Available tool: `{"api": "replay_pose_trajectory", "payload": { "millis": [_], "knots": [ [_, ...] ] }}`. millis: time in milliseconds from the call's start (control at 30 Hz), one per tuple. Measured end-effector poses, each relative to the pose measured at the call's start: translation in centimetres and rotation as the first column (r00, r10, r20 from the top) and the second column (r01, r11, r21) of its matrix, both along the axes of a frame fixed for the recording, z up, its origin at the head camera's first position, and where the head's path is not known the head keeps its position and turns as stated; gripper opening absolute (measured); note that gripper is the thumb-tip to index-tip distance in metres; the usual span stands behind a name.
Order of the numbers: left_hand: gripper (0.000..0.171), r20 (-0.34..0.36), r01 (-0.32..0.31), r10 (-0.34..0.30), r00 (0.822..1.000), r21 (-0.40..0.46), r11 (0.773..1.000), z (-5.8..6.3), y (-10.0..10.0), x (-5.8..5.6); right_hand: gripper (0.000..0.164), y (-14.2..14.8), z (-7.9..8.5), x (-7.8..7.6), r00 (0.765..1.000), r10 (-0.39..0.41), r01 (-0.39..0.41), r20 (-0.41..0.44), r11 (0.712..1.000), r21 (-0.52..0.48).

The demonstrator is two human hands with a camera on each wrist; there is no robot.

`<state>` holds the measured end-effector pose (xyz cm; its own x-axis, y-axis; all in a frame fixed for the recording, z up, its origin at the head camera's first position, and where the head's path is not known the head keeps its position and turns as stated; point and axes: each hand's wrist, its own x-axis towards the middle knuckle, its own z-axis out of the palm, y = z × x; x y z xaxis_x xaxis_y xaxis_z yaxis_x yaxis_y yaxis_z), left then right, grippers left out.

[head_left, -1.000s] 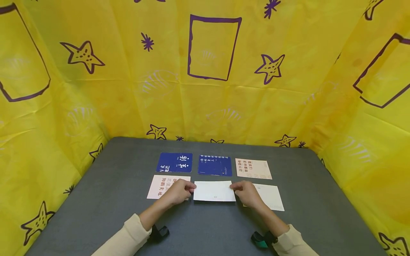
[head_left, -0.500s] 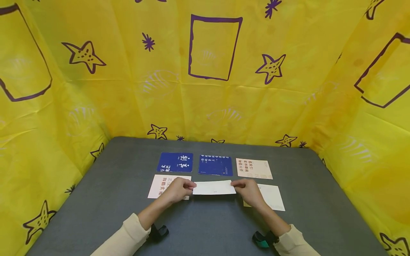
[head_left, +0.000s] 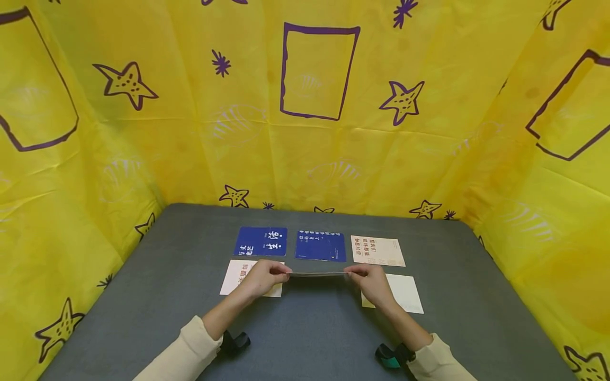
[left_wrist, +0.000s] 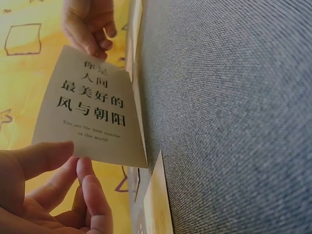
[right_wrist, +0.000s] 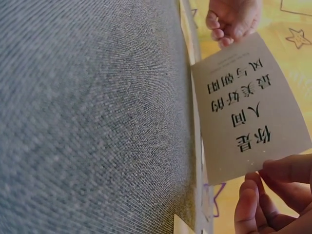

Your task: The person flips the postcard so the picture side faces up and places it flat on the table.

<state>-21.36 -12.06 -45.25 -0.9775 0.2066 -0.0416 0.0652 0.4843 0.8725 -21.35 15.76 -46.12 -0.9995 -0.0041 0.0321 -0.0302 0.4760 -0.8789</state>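
A white postcard (left_wrist: pixel 90 105) is held up between both hands, edge-on in the head view as a thin line. My left hand (head_left: pixel 265 279) pinches its left short edge between thumb and fingers. At the opposite short edge, my right hand (head_left: pixel 370 284) pinches it in the same manner. Both wrist views show the face toward me, printed with dark Chinese characters and small English lines. Beneath the left hand lies a pale pink card (head_left: pixel 233 278), partly covered. A cream card (head_left: pixel 405 293) lies partly hidden by the right hand.
Behind the hands, two blue cards (head_left: pixel 260 241) and a peach card (head_left: pixel 378 251) form a row on the grey table (head_left: pixel 305 338). Yellow cloth (head_left: pixel 305 148) with starfish drawings encloses the back and sides. Black straps (head_left: pixel 236 344) hang at the wrists.
The postcard has tilted from showing its nearly blank white side to standing edge-on in the head view. Both hands keep their grip, with the fingers turned slightly upward.
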Motion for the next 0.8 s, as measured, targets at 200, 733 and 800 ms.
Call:
{"api": "replay_pose_trajectory", "payload": {
  "millis": [200,733,800],
  "knots": [
    [0.011,-0.008,-0.041,0.041,0.999,0.016,0.999,0.07,0.15,-0.10,0.013,0.20,0.25,0.03,1.000,-0.010,0.010,0.007,1.000,-0.013],
    [0.011,-0.032,-0.130,0.133,0.991,0.082,0.988,0.24,0.66,-0.18,0.012,0.42,0.39,-0.16,0.997,-0.055,0.059,0.045,0.996,-0.072],
    [0.013,-0.019,-0.137,0.139,0.990,0.085,0.987,0.25,0.71,-0.25,0.012,0.42,0.39,-0.22,0.997,-0.058,0.061,0.046,0.996,-0.070]
  ]
}}
